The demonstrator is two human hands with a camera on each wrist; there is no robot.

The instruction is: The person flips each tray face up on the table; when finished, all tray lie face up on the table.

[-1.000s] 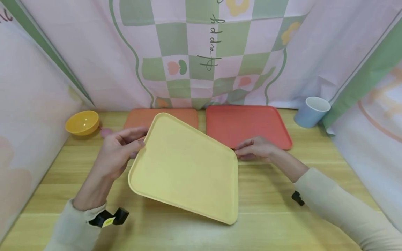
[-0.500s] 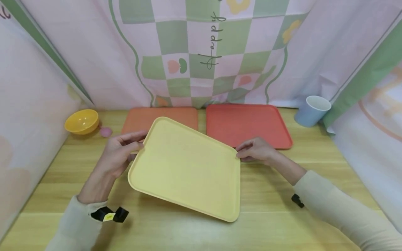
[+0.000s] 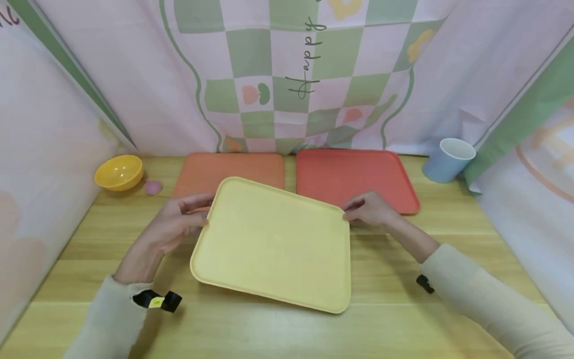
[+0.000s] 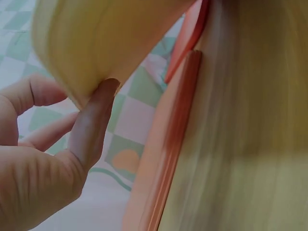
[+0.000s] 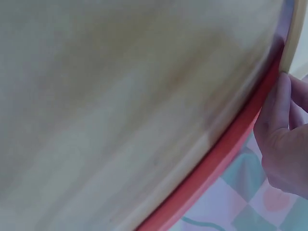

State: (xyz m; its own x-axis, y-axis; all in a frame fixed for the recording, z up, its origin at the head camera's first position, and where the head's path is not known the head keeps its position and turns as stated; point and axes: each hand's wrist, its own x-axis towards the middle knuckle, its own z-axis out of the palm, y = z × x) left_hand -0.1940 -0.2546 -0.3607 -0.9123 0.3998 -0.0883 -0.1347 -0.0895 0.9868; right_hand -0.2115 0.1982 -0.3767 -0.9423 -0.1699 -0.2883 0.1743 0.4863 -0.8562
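Note:
A pale yellow rectangular tray (image 3: pixel 273 244) is held tilted above the wooden table, its left end higher in the head view. My left hand (image 3: pixel 172 224) pinches its left edge, thumb on the near face. At the far right corner my right hand (image 3: pixel 369 212) pinches the rim between thumb and fingers. The left wrist view shows the left thumb (image 4: pixel 94 122) pressed against the yellow tray. Behind it lie an orange tray (image 3: pixel 233 167), partly covered by the yellow one, and a red tray (image 3: pixel 354 174).
A yellow bowl (image 3: pixel 119 173) stands at the back left, with a small pink object (image 3: pixel 153 187) beside it. The blue cup (image 3: pixel 448 160) is at the back right. Patterned cloth (image 3: pixel 296 65) hangs behind the table (image 3: pixel 403 309) and along both sides.
The yellow tray has levelled somewhat, its far left corner sinking, and has shifted slightly to the right. Both hands keep their hold and move with it.

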